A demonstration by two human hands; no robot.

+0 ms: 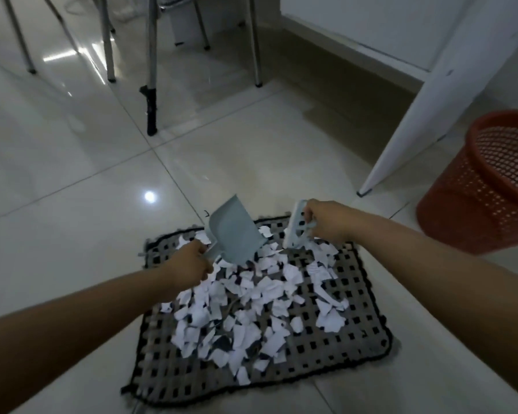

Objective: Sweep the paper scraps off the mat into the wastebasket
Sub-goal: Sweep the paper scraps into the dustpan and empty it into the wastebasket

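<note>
A grey and black woven mat (353,330) lies on the tiled floor, covered with several white paper scraps (240,309). My left hand (189,264) grips the handle of a pale blue dustpan (232,231), which is tilted with its lip down on the scraps near the mat's far edge. My right hand (326,221) holds a small pale blue hand brush (296,225), bristles down on the mat's far right part, just right of the dustpan. A red mesh wastebasket (476,186) stands on the floor to the right of the mat.
A white slanted table leg (425,115) comes down between the mat and the wastebasket. Metal chair legs (153,55) and a black-tipped pole (151,115) stand further back on the glossy floor. A white cabinet base (371,31) runs along the back right.
</note>
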